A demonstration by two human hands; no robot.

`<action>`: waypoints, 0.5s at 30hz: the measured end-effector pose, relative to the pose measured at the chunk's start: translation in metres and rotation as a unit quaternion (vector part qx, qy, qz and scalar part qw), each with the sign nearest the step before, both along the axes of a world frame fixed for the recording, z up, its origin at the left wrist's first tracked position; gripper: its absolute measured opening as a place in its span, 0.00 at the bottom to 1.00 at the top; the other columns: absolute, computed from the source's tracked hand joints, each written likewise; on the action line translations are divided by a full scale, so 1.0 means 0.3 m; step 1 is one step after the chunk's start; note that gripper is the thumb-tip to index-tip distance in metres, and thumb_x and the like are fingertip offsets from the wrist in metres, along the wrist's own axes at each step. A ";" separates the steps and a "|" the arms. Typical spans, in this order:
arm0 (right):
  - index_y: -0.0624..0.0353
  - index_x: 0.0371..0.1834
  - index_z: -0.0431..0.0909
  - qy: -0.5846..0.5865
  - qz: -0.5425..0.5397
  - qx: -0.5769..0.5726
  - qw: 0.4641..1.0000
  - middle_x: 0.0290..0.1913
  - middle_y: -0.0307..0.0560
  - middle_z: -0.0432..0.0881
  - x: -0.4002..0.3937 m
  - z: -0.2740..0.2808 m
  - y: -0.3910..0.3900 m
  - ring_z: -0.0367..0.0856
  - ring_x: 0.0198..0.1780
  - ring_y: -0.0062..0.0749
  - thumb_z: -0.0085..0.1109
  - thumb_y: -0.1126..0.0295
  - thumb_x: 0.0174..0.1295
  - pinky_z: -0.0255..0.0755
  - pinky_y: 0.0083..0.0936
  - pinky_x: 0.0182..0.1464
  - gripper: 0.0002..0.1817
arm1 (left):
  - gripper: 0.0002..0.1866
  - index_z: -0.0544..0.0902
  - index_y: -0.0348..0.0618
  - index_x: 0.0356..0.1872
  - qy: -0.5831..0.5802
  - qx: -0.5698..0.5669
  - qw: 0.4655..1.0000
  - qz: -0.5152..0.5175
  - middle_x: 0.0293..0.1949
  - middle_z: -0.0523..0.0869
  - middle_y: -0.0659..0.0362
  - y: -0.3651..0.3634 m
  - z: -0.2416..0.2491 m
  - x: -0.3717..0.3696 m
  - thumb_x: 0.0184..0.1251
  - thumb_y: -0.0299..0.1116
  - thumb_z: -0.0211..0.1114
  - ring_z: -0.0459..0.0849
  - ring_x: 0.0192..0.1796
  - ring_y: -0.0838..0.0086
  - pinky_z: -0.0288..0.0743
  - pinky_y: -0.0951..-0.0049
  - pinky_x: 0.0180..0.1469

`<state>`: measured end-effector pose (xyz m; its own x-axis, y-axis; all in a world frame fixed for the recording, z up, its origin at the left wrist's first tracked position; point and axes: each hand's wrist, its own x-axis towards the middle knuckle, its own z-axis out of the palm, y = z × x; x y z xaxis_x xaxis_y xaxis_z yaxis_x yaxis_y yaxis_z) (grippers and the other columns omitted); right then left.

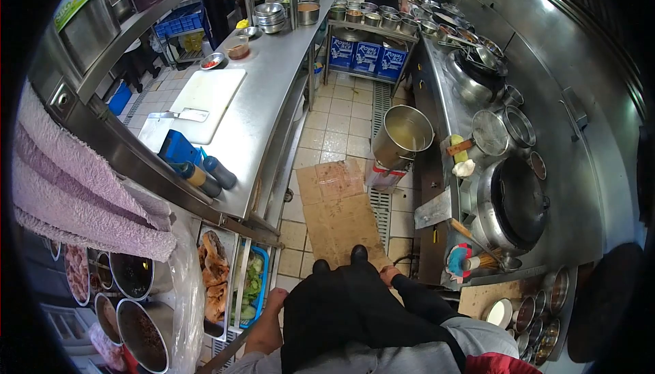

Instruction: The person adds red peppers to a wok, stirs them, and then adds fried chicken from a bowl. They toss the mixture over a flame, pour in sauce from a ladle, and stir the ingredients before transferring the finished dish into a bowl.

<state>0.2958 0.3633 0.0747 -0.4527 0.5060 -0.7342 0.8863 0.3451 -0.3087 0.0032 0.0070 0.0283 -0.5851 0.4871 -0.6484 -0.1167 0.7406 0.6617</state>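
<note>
My left hand [276, 299] hangs at my left side with the fingers curled in, and nothing shows in it. It is nearest to a blue basket [263, 284] of green vegetables and a metal tray holding browned meat pieces [213, 272]. My right hand [389, 275] hangs low on the right, fingers curled, beside the front of the stove counter [431, 190]. Nothing shows in that hand either. Between them are my black apron and dark shoes, standing on flattened cardboard [341, 217].
A large pot [407, 135] of liquid stands in the aisle. On the right are a lidded wok [515, 203], a strainer [490, 133] and a ladle [510, 263]. The left counter bears a cleaver [193, 114] on a white cutting board [218, 98]. Other people work at the back.
</note>
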 end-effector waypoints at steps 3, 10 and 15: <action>0.60 0.49 0.83 -0.065 0.142 -0.027 0.987 0.44 0.53 0.86 0.003 -0.020 0.017 0.85 0.40 0.44 0.51 0.59 0.64 0.79 0.34 0.44 0.20 | 0.10 0.84 0.37 0.19 0.020 -0.016 0.999 -0.020 0.15 0.79 0.53 -0.010 -0.031 -0.003 0.49 0.34 0.63 0.77 0.19 0.70 0.69 0.64 0.26; 0.61 0.50 0.83 -0.036 -0.029 -0.053 0.998 0.45 0.53 0.86 -0.026 0.046 0.013 0.86 0.40 0.43 0.53 0.58 0.62 0.80 0.34 0.45 0.21 | 0.11 0.85 0.37 0.21 0.073 -0.021 0.994 -0.078 0.17 0.81 0.50 -0.003 -0.037 -0.017 0.50 0.35 0.63 0.80 0.21 0.66 0.71 0.63 0.28; 0.63 0.52 0.81 -0.047 0.099 -0.032 0.993 0.46 0.55 0.85 -0.022 0.000 0.041 0.87 0.36 0.43 0.54 0.62 0.63 0.82 0.35 0.43 0.20 | 0.11 0.86 0.40 0.21 0.176 0.038 0.971 -0.158 0.20 0.84 0.51 -0.025 -0.145 -0.026 0.52 0.37 0.62 0.84 0.25 0.62 0.74 0.61 0.31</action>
